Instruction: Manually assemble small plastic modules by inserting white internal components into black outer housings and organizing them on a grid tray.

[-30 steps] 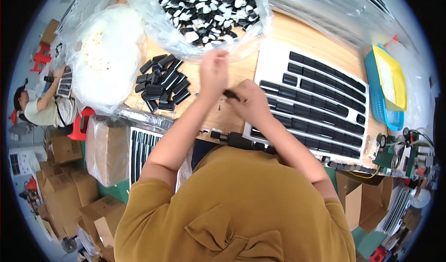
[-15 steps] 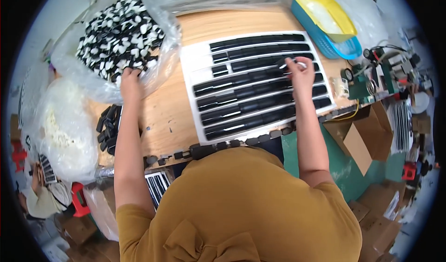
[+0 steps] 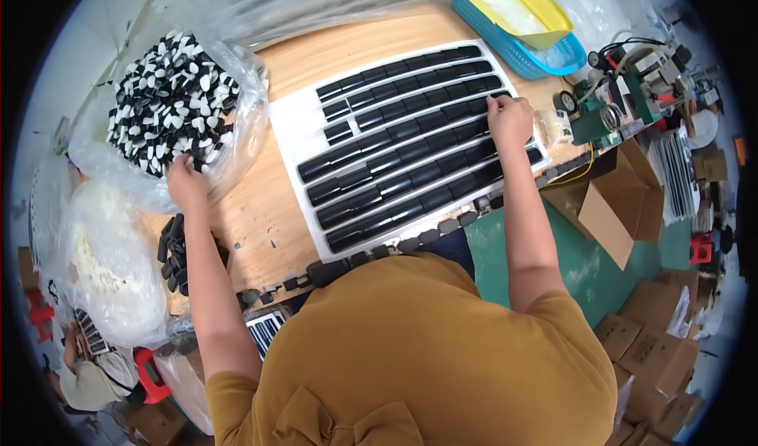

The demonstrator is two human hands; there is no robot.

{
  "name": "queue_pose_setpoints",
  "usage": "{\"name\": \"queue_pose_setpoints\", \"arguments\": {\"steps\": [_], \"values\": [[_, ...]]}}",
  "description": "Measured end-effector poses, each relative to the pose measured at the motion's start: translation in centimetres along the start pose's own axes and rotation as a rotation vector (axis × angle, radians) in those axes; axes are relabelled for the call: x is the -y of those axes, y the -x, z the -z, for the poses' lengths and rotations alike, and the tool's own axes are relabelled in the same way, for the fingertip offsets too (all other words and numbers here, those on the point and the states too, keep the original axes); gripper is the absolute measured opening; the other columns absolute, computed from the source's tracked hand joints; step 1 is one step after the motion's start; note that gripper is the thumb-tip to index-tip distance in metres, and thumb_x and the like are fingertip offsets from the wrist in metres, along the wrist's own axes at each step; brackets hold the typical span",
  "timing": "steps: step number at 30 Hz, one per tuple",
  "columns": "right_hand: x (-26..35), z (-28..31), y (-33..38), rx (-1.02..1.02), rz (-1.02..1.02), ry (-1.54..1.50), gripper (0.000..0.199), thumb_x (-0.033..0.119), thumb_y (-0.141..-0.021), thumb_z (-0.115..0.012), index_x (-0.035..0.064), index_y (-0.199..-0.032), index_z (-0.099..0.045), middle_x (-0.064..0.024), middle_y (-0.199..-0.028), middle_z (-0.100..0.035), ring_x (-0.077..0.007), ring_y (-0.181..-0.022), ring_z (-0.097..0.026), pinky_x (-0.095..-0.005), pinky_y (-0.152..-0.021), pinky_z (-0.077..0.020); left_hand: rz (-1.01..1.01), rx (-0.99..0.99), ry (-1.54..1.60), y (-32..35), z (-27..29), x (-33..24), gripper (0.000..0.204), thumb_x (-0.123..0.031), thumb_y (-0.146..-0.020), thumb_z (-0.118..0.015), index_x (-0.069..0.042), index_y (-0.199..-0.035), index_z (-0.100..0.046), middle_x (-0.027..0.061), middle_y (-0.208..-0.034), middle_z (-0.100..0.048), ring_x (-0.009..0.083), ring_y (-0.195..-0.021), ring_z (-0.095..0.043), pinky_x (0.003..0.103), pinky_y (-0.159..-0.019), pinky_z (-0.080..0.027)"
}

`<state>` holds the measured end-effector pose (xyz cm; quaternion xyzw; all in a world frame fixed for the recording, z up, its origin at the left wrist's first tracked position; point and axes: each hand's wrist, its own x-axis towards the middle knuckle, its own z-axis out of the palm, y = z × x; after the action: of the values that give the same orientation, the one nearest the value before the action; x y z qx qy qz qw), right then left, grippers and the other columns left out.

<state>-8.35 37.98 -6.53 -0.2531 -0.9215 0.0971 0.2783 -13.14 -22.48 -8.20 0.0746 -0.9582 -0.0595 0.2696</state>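
Across our wooden table (image 3: 246,217), we have a large white sheet (image 3: 288,118) lying a little slantwise, lined with long black rows (image 3: 379,221). To its left sits our open clear bag (image 3: 249,142), and nearer our side is a cloudy bag (image 3: 118,288) of pale bits. Near the sheet's far right corner, a yellow tray (image 3: 554,18) rests on a blue basket (image 3: 485,31). Beside our left forearm (image 3: 212,280) lies a loose pile of dark blocks (image 3: 175,256). Our right hand (image 3: 512,122) is at the sheet's right side, thumb and fingers drawn close together at the end of a row; we cannot tell whether they have hold of anything. Our left hand (image 3: 187,184) reaches into the clear bag, fingertips at the small black and white pieces (image 3: 162,102) heaped inside; how closed its grip is, and whether it has one, we cannot tell.
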Motion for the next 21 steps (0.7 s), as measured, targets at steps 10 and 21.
{"name": "queue_pose_setpoints", "arguments": {"steps": [10,21], "values": [[-3.5,-0.5,-3.6,0.229,-0.048,0.283,0.037,0.043,-0.081,-0.068,0.0094,-0.095,-0.073,-0.0189,-0.098,-0.065,-0.0376,-0.099,-0.057,-0.0445,-0.085,-0.0456,0.373,-0.01,0.558,-0.3,-0.3,1.6,0.016,-0.01,-0.085,-0.064,-0.001,-0.098,-0.069,0.0048,-0.082,-0.068,0.0115,-0.071,-0.06,0.027,-0.066,-0.047],[-5.6,-2.3,-5.9,0.415,-0.268,0.06,0.051,0.046,-0.067,-0.08,0.0068,-0.096,-0.067,-0.0178,-0.106,-0.065,-0.0337,-0.104,-0.06,-0.0432,-0.086,-0.049,0.398,-0.012,1.099,1.4,7.3,-4.9,0.012,-0.006,-0.085,-0.064,-0.001,-0.096,-0.066,0.0014,-0.084,-0.064,0.0082,-0.072,-0.056,0.021,-0.067,-0.044]]}}
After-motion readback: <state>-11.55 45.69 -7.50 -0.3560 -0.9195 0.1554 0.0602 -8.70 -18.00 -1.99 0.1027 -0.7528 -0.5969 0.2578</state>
